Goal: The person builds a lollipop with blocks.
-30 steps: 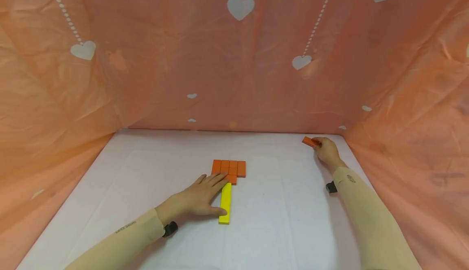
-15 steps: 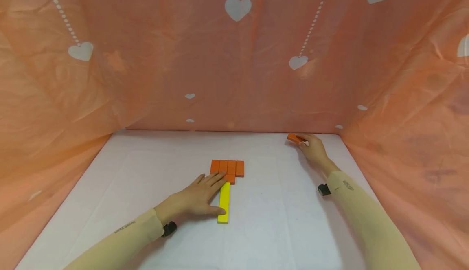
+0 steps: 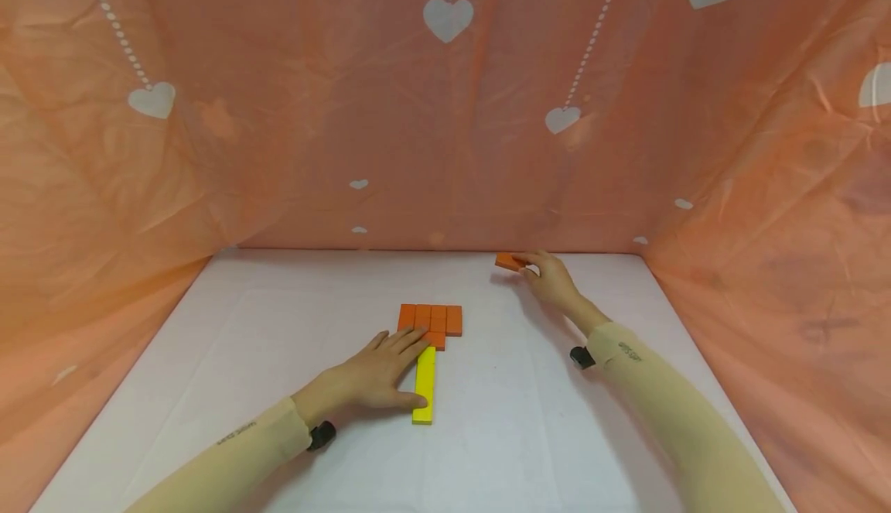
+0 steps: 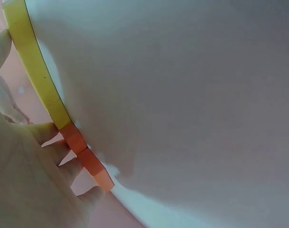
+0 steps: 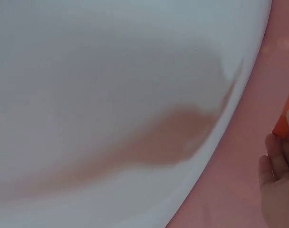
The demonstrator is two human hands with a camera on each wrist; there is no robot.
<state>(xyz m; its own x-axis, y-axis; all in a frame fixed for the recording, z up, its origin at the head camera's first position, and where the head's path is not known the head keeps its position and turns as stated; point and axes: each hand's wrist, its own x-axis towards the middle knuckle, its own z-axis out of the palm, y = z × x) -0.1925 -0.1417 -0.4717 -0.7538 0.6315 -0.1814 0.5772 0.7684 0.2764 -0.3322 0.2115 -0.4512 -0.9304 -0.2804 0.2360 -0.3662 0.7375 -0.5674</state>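
Several orange blocks (image 3: pixel 438 318) lie side by side in a flat group at the middle of the white table. A long yellow block (image 3: pixel 424 386) runs from the group's near side toward the front. My left hand (image 3: pixel 379 371) rests with spread, straight fingers, fingertips at the orange blocks and thumb on the yellow block. In the left wrist view the fingers touch the side of the orange blocks (image 4: pixel 91 162). At the back, right of the group, my right hand (image 3: pixel 553 281) pinches another orange block (image 3: pixel 506 262) between thumb and fingers, held above the table.
The white tabletop (image 3: pixel 501 436) extends around the blocks. An orange cloth (image 3: pixel 313 149) with white hearts hangs along the back and both sides. Each wrist carries a small black camera, such as the right one (image 3: pixel 582 357).
My right hand has carried the orange block leftward along the table's back, from the far right corner toward the middle. The left hand and the grouped blocks have stayed in place.
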